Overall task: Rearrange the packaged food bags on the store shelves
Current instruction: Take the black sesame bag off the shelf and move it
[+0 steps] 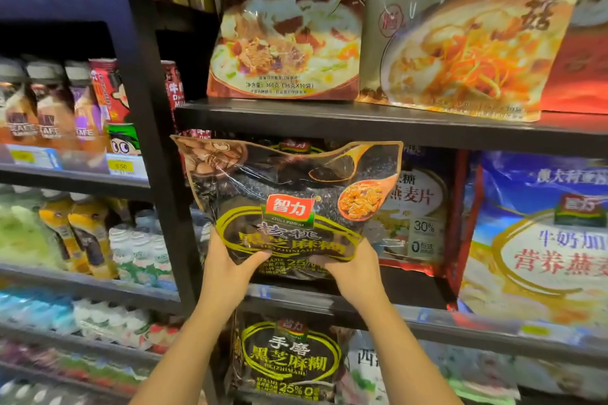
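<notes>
A large black bag of walnut and black sesame paste stands upright at the front of the middle shelf. My left hand grips its lower left corner and my right hand grips its lower right corner, thumbs on the front. Behind it a similar black bag shows only its top edge. To its right stands a red-edged oat flakes bag, then a blue milk oatmeal bag.
The upper shelf holds two soup-picture bags. The lower shelf has another black sesame bag. A dark upright post divides off drink bottles and cans on the left.
</notes>
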`<action>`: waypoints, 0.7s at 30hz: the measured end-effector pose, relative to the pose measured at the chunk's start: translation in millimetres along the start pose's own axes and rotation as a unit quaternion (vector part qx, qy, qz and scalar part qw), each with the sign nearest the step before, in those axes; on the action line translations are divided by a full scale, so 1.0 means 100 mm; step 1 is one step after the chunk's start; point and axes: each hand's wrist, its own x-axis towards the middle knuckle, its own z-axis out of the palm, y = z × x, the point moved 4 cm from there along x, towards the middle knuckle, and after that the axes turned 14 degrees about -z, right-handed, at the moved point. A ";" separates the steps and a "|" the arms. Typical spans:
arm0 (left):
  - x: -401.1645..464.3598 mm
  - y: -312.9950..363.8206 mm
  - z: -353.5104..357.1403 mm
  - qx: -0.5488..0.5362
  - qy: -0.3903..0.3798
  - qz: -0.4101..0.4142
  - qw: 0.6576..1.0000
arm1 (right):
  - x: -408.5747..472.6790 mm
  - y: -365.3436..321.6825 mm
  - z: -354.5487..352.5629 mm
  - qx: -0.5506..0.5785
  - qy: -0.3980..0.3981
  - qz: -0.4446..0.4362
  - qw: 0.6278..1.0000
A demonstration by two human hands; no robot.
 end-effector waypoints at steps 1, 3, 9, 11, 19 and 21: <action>0.01 -0.04 0.00 0.006 -0.008 0.001 1.000 | -0.01 0.00 0.00 -0.012 -0.004 0.002 1.000; 0.06 -0.10 0.02 0.021 -0.017 -0.004 1.000 | -0.01 -0.06 0.02 -0.048 -0.021 -0.004 0.999; 0.38 -0.12 0.10 0.071 -0.029 -0.032 0.997 | 0.25 -0.05 0.05 -0.093 -0.045 -0.003 0.995; 0.54 -0.14 0.16 0.080 -0.036 -0.063 0.994 | 0.35 0.01 0.07 -0.113 -0.059 0.024 0.992; 0.97 -0.26 0.39 0.122 -0.040 -0.090 0.988 | 0.62 0.33 0.15 -0.137 -0.052 0.103 0.984; 1.00 -0.28 0.39 0.123 -0.039 -0.091 0.987 | 0.62 0.34 0.17 -0.125 -0.034 0.090 0.988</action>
